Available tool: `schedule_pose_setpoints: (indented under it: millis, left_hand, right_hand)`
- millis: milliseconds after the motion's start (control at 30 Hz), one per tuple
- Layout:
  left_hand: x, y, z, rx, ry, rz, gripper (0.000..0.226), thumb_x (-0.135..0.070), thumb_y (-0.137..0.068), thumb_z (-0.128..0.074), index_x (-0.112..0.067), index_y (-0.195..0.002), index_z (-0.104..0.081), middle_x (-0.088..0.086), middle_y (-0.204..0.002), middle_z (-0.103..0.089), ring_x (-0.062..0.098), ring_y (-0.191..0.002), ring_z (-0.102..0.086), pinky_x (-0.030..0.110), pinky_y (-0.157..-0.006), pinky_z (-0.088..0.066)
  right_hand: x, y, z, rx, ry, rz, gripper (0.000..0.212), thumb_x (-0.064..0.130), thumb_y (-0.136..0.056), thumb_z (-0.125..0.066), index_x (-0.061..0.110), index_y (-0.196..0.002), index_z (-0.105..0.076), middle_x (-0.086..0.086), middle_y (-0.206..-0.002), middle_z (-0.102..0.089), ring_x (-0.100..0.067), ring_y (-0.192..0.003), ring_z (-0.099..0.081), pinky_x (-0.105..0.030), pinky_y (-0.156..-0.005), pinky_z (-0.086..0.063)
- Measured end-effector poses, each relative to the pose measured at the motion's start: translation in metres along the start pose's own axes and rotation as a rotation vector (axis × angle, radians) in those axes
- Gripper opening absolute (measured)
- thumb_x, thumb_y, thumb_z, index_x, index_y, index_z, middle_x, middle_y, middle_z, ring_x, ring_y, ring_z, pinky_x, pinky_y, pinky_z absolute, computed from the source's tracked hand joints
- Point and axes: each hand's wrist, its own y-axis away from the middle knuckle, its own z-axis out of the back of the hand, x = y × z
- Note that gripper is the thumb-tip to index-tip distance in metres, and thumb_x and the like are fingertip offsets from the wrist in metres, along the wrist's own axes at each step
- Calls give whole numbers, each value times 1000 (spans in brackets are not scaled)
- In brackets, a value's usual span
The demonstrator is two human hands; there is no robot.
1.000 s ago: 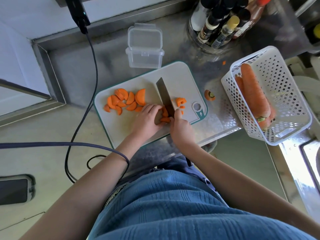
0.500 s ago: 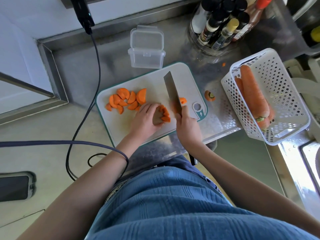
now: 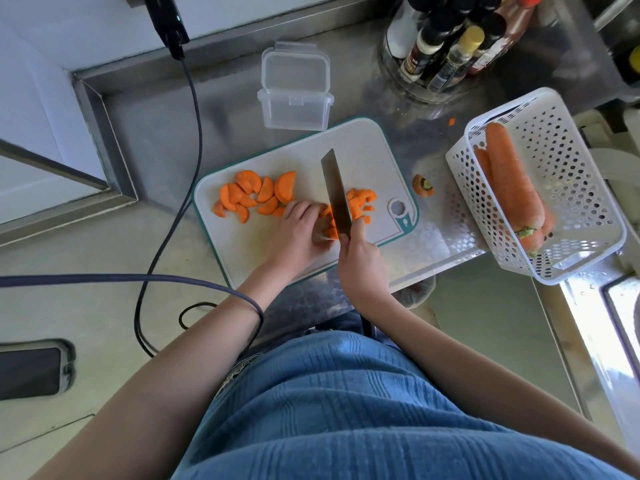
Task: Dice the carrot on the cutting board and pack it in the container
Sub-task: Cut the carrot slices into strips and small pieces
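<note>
My right hand (image 3: 360, 261) is wrapped around the handle of the knife (image 3: 335, 192), blade pointing toward the far edge of the cutting board (image 3: 363, 150) and set down among the carrot near the board's near edge. My left hand (image 3: 294, 233) has its fingers curled over the few pieces (image 3: 329, 230) I'm working on, touching the blade's left side. To do this well I'd keep those fingertips tucked back, knuckles guiding the flat of the blade, and take short even chops so the dice match. Finished bits (image 3: 362, 202) lie just right of the blade; the half-moon slices (image 3: 256, 195) wait toward the board's left edge, and I'd feed them in a few at a time. The container (image 3: 294, 98) sits open just beyond the board's far edge, nothing in it that I can see
</note>
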Motion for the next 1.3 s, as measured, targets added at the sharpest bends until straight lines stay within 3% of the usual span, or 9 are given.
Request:
schedule_pose_setpoints:
  millis: [233, 433, 667, 800, 933, 1033, 1167, 1300]
  left_hand:
    - [1, -1, 0, -6, 26, 26, 41, -20, -67, -78, -8, -103, -60, 6, -101, -60, 25, -102, -49, 31, -84, -43]
    - [1, 0, -3, 9, 46, 35, 41, -23, -69, -77, -6, -102, -61, 7, -98, -62, 28, -99, -51, 36, -84, -46]
    - [2, 2, -2, -6, 11, 33, 45, -17, -61, -85, -3, -98, -63, 10, -93, -64, 30, -93, -54, 29, -82, -38]
    - [2, 1, -3, -10, 15, 30, 43, -19, -63, -84, -4, -99, -64, 8, -94, -63, 28, -94, -52, 28, -83, -38]
    - [1, 1, -1, -24, 25, 20, 42, -18, -65, -82, -5, -99, -63, 8, -94, -63, 26, -94, -51, 27, -82, -37]
    - [-1, 1, -1, -26, 19, 20, 38, -18, -68, -81, -4, -98, -64, 9, -93, -63, 28, -93, -52, 31, -82, -41]
    - [-1, 0, -1, -39, 44, 10, 29, -19, -75, -76, -4, -96, -64, 9, -91, -63, 25, -93, -50, 26, -82, -36]
    - [-3, 1, 0, -34, 35, 10, 25, -15, -76, -75, -4, -97, -65, 8, -91, -64, 26, -93, -51, 26, -82, -36]
  right_hand:
    - [1, 2, -1, 9, 76, 9, 18, 9, -101, -30, 10, -119, -30, -12, -74, -58, -33, -65, -54, -35, -53, -36]
    - [2, 2, -2, 11, 125, -4, 24, 1, -96, -31, 11, -118, -29, -11, -72, -55, -31, -62, -50, -36, -54, -37]
    - [-1, -8, 0, 50, 179, -69, 39, -7, -89, -28, 11, -123, -27, -17, -82, -61, -36, -73, -58, -42, -61, -47]
    - [-4, -9, 2, 42, 171, -66, 36, -4, -93, -29, 11, -126, -26, -13, -76, -56, -32, -67, -52, -39, -57, -41]
    - [-8, -14, 8, 38, 79, -36, 20, 10, -100, -33, 8, -120, -31, -18, -79, -60, -34, -67, -54, -39, -55, -42]
    - [-10, -14, 14, 1, 5, -22, 23, 19, -103, -31, 6, -121, -33, -19, -77, -61, -36, -65, -55, -37, -52, -39]
    - [-4, -11, 19, -43, -49, -3, 24, 25, -103, -30, 7, -119, -34, -13, -70, -56, -34, -60, -52, -34, -48, -32]
    - [2, -9, 15, -30, -56, -14, 24, 21, -103, -30, 10, -124, -31, -15, -73, -58, -36, -62, -53, -38, -50, -40]
